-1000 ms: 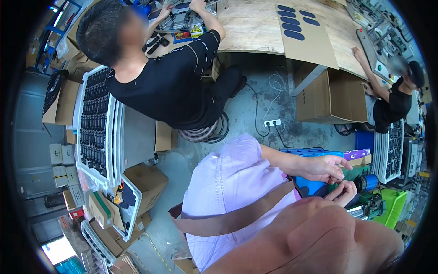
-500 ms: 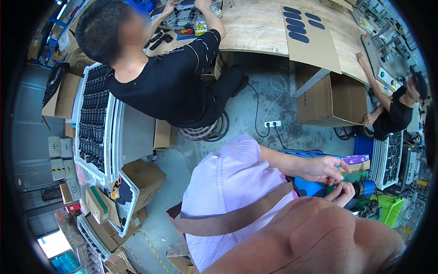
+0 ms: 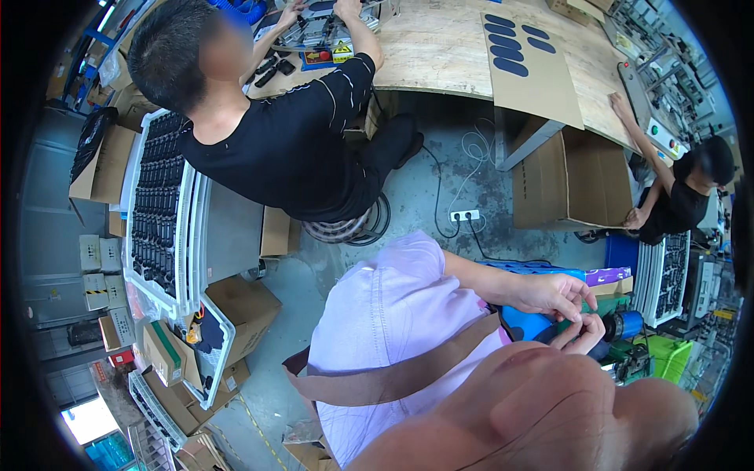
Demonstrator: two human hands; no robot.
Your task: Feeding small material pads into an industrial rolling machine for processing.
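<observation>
My left hand (image 3: pixel 554 296) reaches out from a lavender sleeve, its fingers bent and drawn together at the tips. Just below it, my right hand (image 3: pixel 580 334) has curled fingers, with its tips close to the left fingertips. Anything pinched between them is too small or too hidden to make out. Beyond the hands stands a green machine (image 3: pixel 630 362) with a blue cylindrical motor (image 3: pixel 627 324). A blue rounded thing (image 3: pixel 525 323) shows under my left wrist. A purple-and-tan box (image 3: pixel 609 276) lies past the left fingertips.
A co-worker in black (image 3: pixel 275 157) sits at a wooden workbench (image 3: pixel 440 55); another person (image 3: pixel 682 192) is at right. A cardboard sheet with dark oval pieces (image 3: pixel 534 90) overhangs the bench above an open carton (image 3: pixel 550 180). Trays of black parts (image 3: pixel 157 212) stand left; a power strip (image 3: pixel 464 215) lies on the floor.
My left hand has shifted slightly left and down, its spread fingers now bent inward. My right hand has moved slightly left with it. The person at right has tipped their head down.
</observation>
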